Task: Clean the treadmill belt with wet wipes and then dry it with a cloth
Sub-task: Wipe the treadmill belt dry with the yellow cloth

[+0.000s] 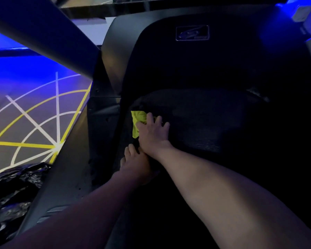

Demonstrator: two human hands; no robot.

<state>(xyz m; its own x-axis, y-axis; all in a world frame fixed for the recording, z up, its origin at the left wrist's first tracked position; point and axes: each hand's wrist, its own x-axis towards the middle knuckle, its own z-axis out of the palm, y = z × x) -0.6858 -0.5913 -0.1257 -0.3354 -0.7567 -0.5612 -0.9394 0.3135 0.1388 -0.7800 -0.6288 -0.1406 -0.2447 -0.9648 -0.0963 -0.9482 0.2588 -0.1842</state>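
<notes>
Right hand [153,134] lay flat with fingers spread, pressing a crumpled yellow-green cloth [138,119] onto the dark, finely textured treadmill belt [205,128]. The cloth sat at the belt's front left corner, close under the smooth, curved motor cover [169,65]. Left hand [136,164] rested just behind the right wrist, fingers straight, at the belt's left edge beside the side rail [104,133]. Bare belt stretched away to the right. Beyond the rail, a glossy, crinkled black plastic bag [13,191] lay on the line-marked floor [34,108].
</notes>
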